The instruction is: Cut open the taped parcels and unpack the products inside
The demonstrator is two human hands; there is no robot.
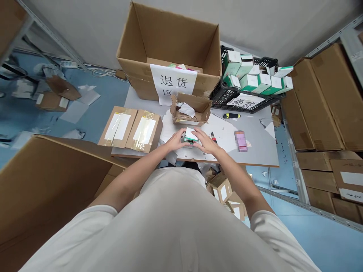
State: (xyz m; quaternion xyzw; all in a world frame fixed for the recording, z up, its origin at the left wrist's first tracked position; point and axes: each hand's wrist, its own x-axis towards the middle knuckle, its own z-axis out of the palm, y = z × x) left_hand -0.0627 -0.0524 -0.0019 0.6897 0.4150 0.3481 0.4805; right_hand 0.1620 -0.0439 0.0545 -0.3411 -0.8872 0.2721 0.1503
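Between my two hands, near the table's front edge, is a small white and green box (191, 135), with its white top flap showing. My left hand (177, 140) holds the box from the left side, thumb toward the front. On the right, my right hand (206, 141) has its fingers on the top and side of the same box. The inside of the box cannot be made out. Just behind it stands an open small cardboard box (193, 119) with crumpled white paper (186, 109) in it. A red and black cutter (213, 137) lies beside my right hand.
A large open carton (136, 75) with a paper sign (172, 81) stands at the back. Right of it, a black crate (224, 100) holds several green and white boxes. Two taped cartons (130, 128) sit left. A yellow-black knife (231, 115) and pink item (241, 141) lie right.
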